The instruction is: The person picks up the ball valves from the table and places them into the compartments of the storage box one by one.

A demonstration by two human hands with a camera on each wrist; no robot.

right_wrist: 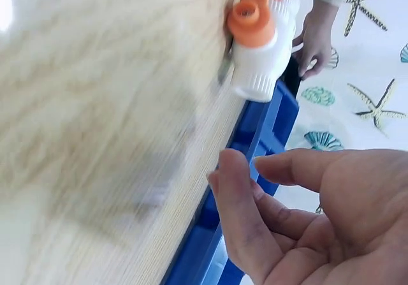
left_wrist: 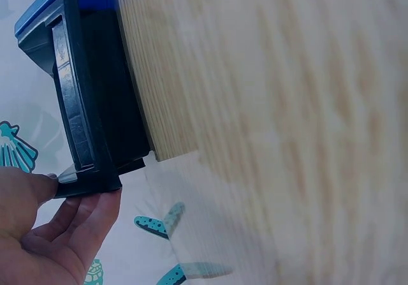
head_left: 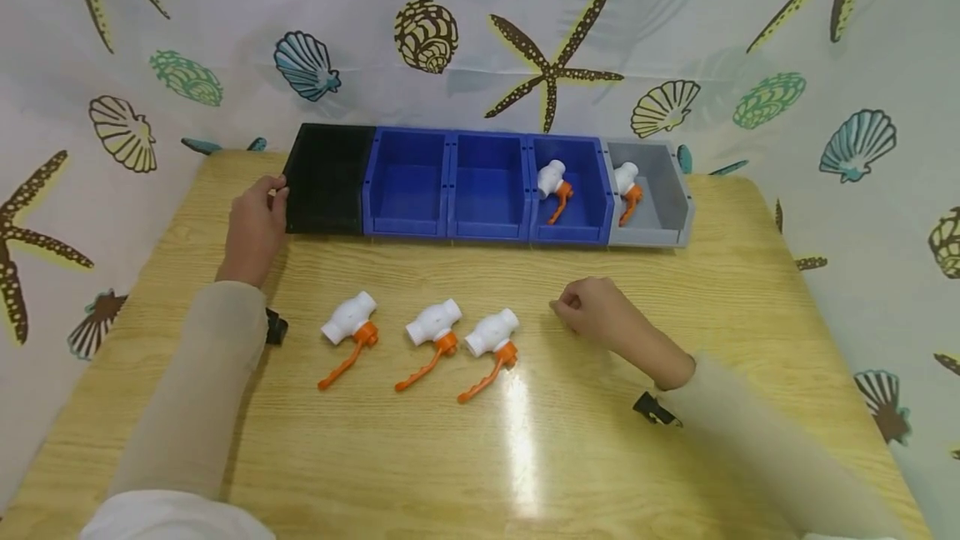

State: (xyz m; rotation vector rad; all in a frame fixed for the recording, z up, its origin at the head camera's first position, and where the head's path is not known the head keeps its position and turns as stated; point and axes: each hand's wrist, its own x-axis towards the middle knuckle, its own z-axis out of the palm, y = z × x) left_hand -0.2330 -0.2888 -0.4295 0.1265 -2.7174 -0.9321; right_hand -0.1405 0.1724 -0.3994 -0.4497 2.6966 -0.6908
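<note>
My left hand [head_left: 255,223] is at the left end of the bin row and pinches the side wall of the black bin [head_left: 330,177]. In the left wrist view the thumb lies on one side of that bin's rim and the fingers [left_wrist: 95,227] on the other. Over the table, right of three white ball valves with orange handles, my right hand [head_left: 600,311] holds nothing. Its fingers bend loosely, with a small gap between thumb and forefinger in the right wrist view. The nearest valve [head_left: 492,333] lies left of it; the middle valve [head_left: 433,323] and left valve [head_left: 349,317] follow.
Right of the black bin stand blue bins, among them a left one [head_left: 408,227] and a middle one [head_left: 487,230]. One valve [head_left: 551,178] sits in the right blue bin, another [head_left: 626,179] in the grey bin [head_left: 663,190]. A patterned cloth [head_left: 465,98] hangs behind the wooden table [head_left: 390,473].
</note>
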